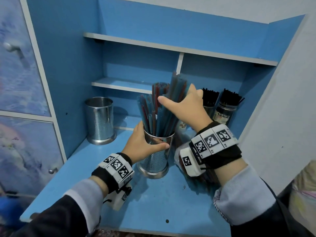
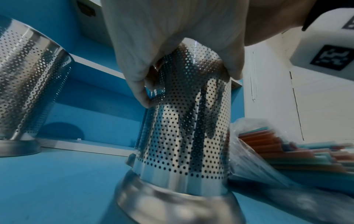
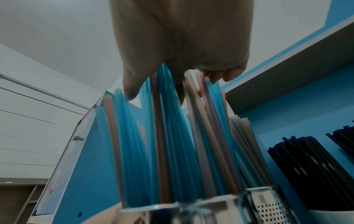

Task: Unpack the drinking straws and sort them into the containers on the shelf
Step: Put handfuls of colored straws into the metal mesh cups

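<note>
A perforated steel holder (image 1: 156,155) (image 2: 184,133) stands on the blue shelf board, filled with blue and red straws (image 1: 159,110) (image 3: 172,144). My left hand (image 1: 145,144) (image 2: 172,50) grips its upper wall, thumb in front. Above it my right hand (image 1: 185,104) (image 3: 182,45) holds a bunch of the straws near their tops, fingers curled behind them and thumb stretched left. A clear plastic bag of coloured straws (image 2: 287,153) lies just right of the holder, mostly hidden under my right wrist in the head view.
A second steel holder (image 1: 100,119) (image 2: 28,84), with no straws showing above its rim, stands at the back left. Two containers of black straws (image 1: 220,103) (image 3: 314,166) stand at the back right. Shelf boards (image 1: 171,47) run above. A cabinet door (image 1: 18,82) is on the left.
</note>
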`<state>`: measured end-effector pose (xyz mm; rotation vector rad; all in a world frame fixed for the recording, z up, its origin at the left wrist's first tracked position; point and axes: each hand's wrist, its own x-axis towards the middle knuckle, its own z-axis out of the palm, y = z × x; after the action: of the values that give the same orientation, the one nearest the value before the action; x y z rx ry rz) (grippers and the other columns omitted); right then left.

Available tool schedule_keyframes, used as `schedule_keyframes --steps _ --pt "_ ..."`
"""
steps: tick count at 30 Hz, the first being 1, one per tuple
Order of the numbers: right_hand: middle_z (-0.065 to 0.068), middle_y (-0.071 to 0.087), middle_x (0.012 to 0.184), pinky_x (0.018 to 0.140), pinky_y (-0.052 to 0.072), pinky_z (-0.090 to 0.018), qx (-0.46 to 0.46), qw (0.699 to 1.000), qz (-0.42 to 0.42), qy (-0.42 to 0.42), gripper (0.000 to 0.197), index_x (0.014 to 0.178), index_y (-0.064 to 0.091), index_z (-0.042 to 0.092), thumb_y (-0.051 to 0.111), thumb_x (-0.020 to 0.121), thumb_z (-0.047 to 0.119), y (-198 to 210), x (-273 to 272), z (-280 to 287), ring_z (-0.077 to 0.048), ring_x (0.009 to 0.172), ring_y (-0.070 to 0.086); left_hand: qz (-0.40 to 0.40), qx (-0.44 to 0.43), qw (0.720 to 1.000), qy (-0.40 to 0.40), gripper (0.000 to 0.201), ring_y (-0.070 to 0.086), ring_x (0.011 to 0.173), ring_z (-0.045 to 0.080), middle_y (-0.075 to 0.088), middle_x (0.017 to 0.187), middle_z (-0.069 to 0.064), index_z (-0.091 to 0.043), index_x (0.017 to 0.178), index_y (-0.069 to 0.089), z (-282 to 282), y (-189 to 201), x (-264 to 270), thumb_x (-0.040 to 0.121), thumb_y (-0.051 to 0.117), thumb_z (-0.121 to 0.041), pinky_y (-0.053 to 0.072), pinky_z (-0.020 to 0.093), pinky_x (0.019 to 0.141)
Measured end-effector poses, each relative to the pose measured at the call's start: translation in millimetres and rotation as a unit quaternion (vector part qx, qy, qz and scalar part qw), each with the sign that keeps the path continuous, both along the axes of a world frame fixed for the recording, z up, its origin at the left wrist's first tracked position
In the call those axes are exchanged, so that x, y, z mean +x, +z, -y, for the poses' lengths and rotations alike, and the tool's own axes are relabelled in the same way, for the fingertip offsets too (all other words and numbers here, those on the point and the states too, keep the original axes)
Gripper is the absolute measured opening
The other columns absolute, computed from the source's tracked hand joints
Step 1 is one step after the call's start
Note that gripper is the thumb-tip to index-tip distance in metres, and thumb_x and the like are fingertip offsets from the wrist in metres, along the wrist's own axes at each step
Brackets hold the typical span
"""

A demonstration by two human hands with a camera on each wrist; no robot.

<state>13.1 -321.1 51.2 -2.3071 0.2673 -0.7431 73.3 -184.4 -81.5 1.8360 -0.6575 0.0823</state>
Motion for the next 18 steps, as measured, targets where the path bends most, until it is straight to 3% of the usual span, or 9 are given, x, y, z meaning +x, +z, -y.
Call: schedule_keyframes --steps 1,3,5,7,10,13,18 --pt "0.016 0.022 0.09 0.094 0.03 -0.029 -0.022 1.0 -0.008 0.003 0.069 0.102 0.036 0.024 0.069 0.067 0.073 -2 -2 -2 -0.014 0.102 0.029 0.002 -0.001 1.0 0.001 0.099 0.053 0.121 0.007 0.055 0.129 -0.008 -0.03 0.133 0.041 0 -1 0 0.051 0.088 -0.058 0.046 0.039 0.105" --pt "0.018 0.027 0.096 0.101 0.028 -0.031 -0.072 0.997 -0.002 0.02 0.067 0.104 0.045 0.022 0.061 0.07 0.078 -5 -6 -6 -0.013 0.105 0.024 0.005 -0.002 1.0 0.006 0.097 0.052 0.12 0.008 0.054 0.129 -0.008 -0.029 0.133 0.042 1 -1 -1 0.052 0.089 -0.057 0.046 0.038 0.104" --pt "0.011 0.039 0.115 0.111 0.027 -0.039 -0.079 0.994 0.05 0.057 0.062 0.119 0.055 0.027 0.057 0.078 0.073 -7 -9 -8 -0.013 0.115 0.027 0.009 -0.001 1.0 0.01 0.095 0.052 0.12 0.007 0.054 0.128 -0.008 -0.029 0.132 0.042 1 -1 -1 0.054 0.089 -0.055 0.045 0.036 0.104" --pt "0.006 0.039 0.137 0.115 0.027 -0.043 -0.066 0.984 0.129 0.102 0.068 0.14 0.043 0.026 0.063 0.084 0.06 -8 -13 -12 -0.013 0.132 0.029 0.011 -0.001 1.0 0.01 0.094 0.051 0.12 0.007 0.054 0.128 -0.008 -0.029 0.132 0.042 1 -1 0 0.055 0.09 -0.054 0.045 0.034 0.103" --pt "0.002 0.028 0.156 0.121 0.02 -0.042 -0.127 0.959 0.201 0.154 0.075 0.152 0.026 0.018 0.064 0.091 0.039 -4 -15 -18 -0.013 0.146 0.02 0.008 -0.003 1.0 0.006 0.096 0.05 0.122 0.008 0.052 0.13 -0.008 -0.03 0.134 0.04 1 -1 -1 0.055 0.09 -0.054 0.044 0.034 0.104" --pt "-0.001 0.022 0.161 0.123 0.013 -0.035 -0.209 0.944 0.179 0.183 0.064 0.153 0.027 0.017 0.055 0.098 0.031 6 -7 -24 -0.019 0.15 0.012 0.009 -0.001 1.0 0.006 0.098 0.05 0.123 0.009 0.052 0.131 -0.007 -0.028 0.136 0.039 1 -1 -1 0.056 0.09 -0.053 0.045 0.038 0.105" --pt "0.002 0.021 0.162 0.122 0.013 -0.034 -0.303 0.929 0.054 0.206 0.057 0.154 0.023 0.018 0.042 0.103 0.035 18 11 -29 -0.019 0.151 0.01 0.0 -0.007 1.0 -0.004 0.1 0.053 0.122 0.012 0.055 0.13 -0.003 -0.024 0.134 0.042 0 2 -3 0.053 0.089 -0.056 0.047 0.041 0.104"
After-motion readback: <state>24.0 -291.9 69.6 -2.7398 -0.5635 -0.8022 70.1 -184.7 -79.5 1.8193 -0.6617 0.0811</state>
